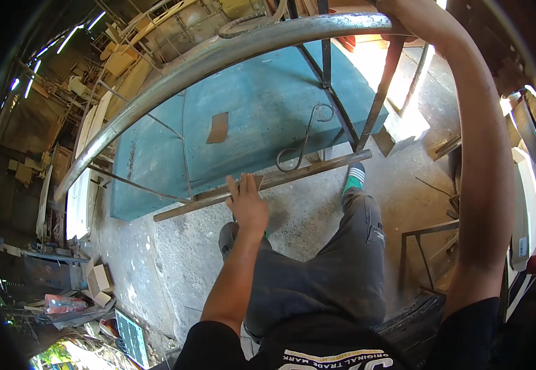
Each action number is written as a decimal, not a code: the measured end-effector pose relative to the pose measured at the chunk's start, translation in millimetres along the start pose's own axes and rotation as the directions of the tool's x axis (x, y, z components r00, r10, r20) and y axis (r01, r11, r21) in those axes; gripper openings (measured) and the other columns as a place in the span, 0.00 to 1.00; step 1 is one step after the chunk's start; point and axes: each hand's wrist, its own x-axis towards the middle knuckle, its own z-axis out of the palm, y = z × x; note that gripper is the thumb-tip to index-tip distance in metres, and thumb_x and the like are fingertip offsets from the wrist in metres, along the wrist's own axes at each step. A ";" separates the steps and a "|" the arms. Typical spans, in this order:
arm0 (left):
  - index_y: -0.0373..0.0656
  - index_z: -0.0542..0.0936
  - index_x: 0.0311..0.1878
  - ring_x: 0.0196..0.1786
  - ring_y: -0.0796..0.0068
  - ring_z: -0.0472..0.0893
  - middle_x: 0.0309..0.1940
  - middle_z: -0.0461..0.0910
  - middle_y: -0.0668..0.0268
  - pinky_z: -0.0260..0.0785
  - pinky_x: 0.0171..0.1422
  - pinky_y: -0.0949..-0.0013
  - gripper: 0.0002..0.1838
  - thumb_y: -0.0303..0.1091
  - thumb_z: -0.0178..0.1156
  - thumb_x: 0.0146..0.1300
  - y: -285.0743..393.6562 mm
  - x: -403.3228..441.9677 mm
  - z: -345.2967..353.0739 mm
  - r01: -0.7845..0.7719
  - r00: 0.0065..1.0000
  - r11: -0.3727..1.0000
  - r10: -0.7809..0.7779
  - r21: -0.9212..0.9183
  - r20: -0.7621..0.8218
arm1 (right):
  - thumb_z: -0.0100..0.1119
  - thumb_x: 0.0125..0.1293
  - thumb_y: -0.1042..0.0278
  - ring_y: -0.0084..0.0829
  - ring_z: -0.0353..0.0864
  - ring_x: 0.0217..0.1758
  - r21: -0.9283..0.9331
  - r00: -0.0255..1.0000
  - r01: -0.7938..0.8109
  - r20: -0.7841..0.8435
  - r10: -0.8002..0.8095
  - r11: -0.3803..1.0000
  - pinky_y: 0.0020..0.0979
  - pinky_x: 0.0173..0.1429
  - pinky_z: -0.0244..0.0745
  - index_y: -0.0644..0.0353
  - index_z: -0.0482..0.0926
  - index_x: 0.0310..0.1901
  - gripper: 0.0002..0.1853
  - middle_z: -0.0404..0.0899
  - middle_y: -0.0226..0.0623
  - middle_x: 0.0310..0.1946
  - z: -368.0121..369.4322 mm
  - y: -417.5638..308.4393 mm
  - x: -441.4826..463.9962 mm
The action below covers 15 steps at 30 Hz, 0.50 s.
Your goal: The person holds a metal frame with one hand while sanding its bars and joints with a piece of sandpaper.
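A metal frame with a curved, shiny upper tube [218, 52] and a straight lower bar [308, 171] stands tilted in front of me. My left hand [247, 205] is at the lower bar, its fingers pressing a small brown piece of sandpaper [259, 180] against it. My right hand [397, 17] is wrapped round the right part of the upper tube; its fingers are partly hidden. An S-shaped scroll [307, 137] and thin rods join the frame. Behind it, a second brown sheet [217, 127] lies on the blue table [249, 92].
Planks [89, 166] lean at the left. A cardboard box [99, 282] sits on the concrete floor [188, 271]. To the right are a dark angled metal piece [428, 231] and a white panel [524, 203]. My legs straddle the floor below the bar.
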 end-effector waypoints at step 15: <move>0.44 0.71 0.75 0.83 0.51 0.62 0.78 0.68 0.61 0.66 0.55 0.40 0.34 0.25 0.55 0.63 -11.1 -11.3 22.0 -0.292 0.934 0.946 0.313 0.141 -0.171 | 0.65 0.51 0.68 0.41 0.84 0.52 0.023 0.999 -0.035 0.018 0.035 0.999 0.37 0.55 0.79 0.61 0.89 0.30 0.08 0.86 0.41 0.42 2.4 0.3 1.1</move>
